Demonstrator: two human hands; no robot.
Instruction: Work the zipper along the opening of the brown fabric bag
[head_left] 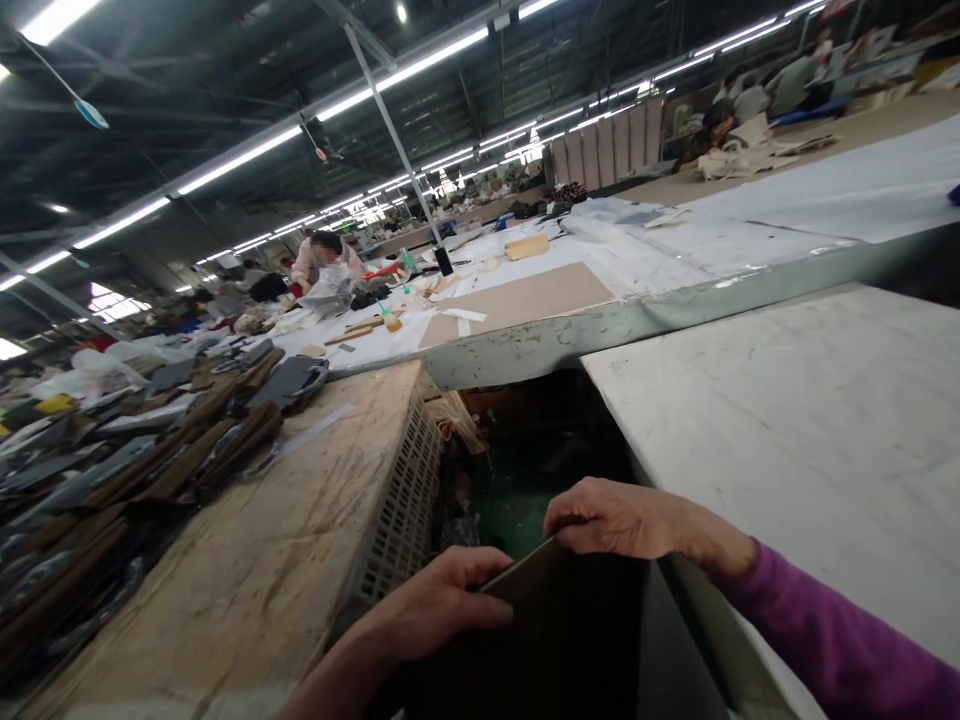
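Head view: Your left hand (457,600) and right hand (615,520) are both gripping the top edge of a dark panel (555,640). Your left thumb and fingers are closing over the edge at its left part, with only the panel's thickness between them; your right hand is pinching it farther along to the right. The panel is hanging directly before you, showing a straight, thin, paler rim and a dark, shadowed face. A purple sleeve (832,630) is covering your right forearm.

Left of the panel, a worn wooden top (322,510) is showing scuffs and stains, and a lattice-sided crate (401,500) is standing beneath its near edge. Farther left, brown and grey pieces (202,450) are lying in a loose heap. Right of the panel, a white tabletop (787,400) is showing a smooth surface with faint grey marks. Just beyond the panel, green floor (514,515) is showing through the gap.

Well beyond the panel, a long table (525,345) with a chipped, pale edge is carrying a flat tan sheet (525,300), an amber bottle (391,320) with a green tip and a black cylinder (442,261). Farther beyond, a person in pink (304,262) is bending over clear plastic (330,295). High above the panel, tube lights (405,75) are running in rows under a dark roof.
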